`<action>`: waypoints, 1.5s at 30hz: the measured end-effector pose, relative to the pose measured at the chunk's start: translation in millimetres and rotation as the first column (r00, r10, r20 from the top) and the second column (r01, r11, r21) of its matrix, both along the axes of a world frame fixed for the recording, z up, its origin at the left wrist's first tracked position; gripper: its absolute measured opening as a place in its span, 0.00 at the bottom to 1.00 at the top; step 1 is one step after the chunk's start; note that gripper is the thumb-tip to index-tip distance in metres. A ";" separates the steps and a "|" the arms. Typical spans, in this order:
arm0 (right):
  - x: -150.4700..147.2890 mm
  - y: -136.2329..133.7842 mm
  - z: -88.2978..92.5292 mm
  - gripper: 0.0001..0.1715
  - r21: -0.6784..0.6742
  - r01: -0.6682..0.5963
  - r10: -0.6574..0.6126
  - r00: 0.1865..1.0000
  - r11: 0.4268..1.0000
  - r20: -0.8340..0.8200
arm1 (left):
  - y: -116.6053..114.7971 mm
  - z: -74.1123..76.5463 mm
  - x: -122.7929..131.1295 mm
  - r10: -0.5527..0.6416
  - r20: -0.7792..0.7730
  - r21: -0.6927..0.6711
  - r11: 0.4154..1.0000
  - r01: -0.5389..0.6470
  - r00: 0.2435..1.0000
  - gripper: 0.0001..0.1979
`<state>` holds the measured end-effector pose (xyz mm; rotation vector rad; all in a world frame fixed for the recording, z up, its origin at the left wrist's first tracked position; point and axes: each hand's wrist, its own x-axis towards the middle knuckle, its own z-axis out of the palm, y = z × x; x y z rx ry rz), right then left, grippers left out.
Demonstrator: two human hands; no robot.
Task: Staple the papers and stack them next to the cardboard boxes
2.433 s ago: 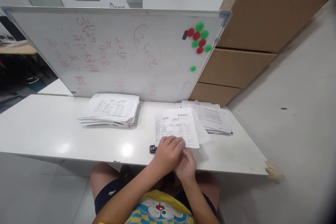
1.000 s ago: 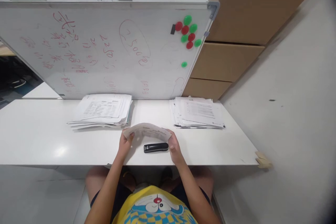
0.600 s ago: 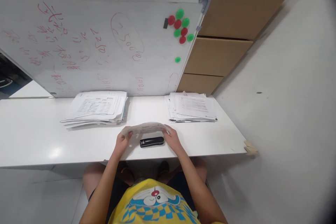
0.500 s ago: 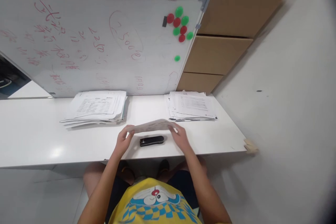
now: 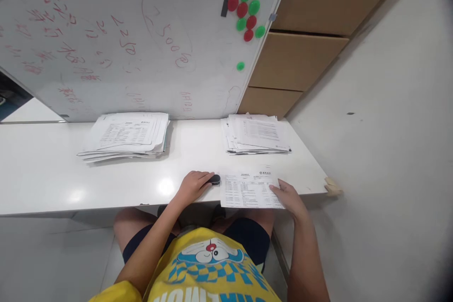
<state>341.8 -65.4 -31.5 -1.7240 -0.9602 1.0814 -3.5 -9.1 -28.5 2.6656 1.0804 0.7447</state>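
Note:
My left hand (image 5: pixel 194 186) is wrapped over a black stapler (image 5: pixel 215 180) near the table's front edge; only its rounded end shows past my fingers. To the right of it, my right hand (image 5: pixel 287 194) pinches the right side of a printed paper sheet (image 5: pixel 249 192), thumb on top. The sheet lies about flat, its lower edge reaching the table's front edge and its left edge close to the stapler. Whether it is one sheet or a few together, I cannot tell.
A thick stack of papers (image 5: pixel 123 134) lies at the back left of the white table (image 5: pixel 46 165), a second paper stack (image 5: pixel 260 133) at the back right. Behind them stands a whiteboard (image 5: pixel 205 89) with red writing and round magnets (image 5: pixel 242 10). Cardboard boxes (image 5: pixel 300 59) and a wall bound the right.
The paper, held up by both hands before, is now lowered to the right in my right hand. My left hand has let go of it and taken hold of the stapler. The view has tilted down.

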 end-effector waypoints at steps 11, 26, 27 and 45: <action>-17.6 -2.9 6.0 0.21 -0.011 -0.081 0.079 0.991 0.997 -0.110 | -0.7 0.5 -0.5 0.012 -0.019 0.066 0.998 -0.011 1.000 0.18; -21.4 -3.8 0.3 0.25 -0.020 -0.136 0.137 0.990 0.990 0.041 | -12.8 -4.4 11.9 0.077 -0.218 0.236 0.971 -0.024 0.973 0.20; -19.6 -4.2 -0.1 0.25 -0.024 -0.142 0.144 0.987 0.990 0.067 | -13.8 -5.1 12.0 0.083 -0.211 0.239 0.970 -0.031 0.974 0.20; 80.5 210.6 25.6 0.31 0.316 0.190 -0.359 0.662 0.930 0.658 | -8.1 -8.7 4.4 0.116 -0.185 0.255 0.965 -0.066 0.976 0.24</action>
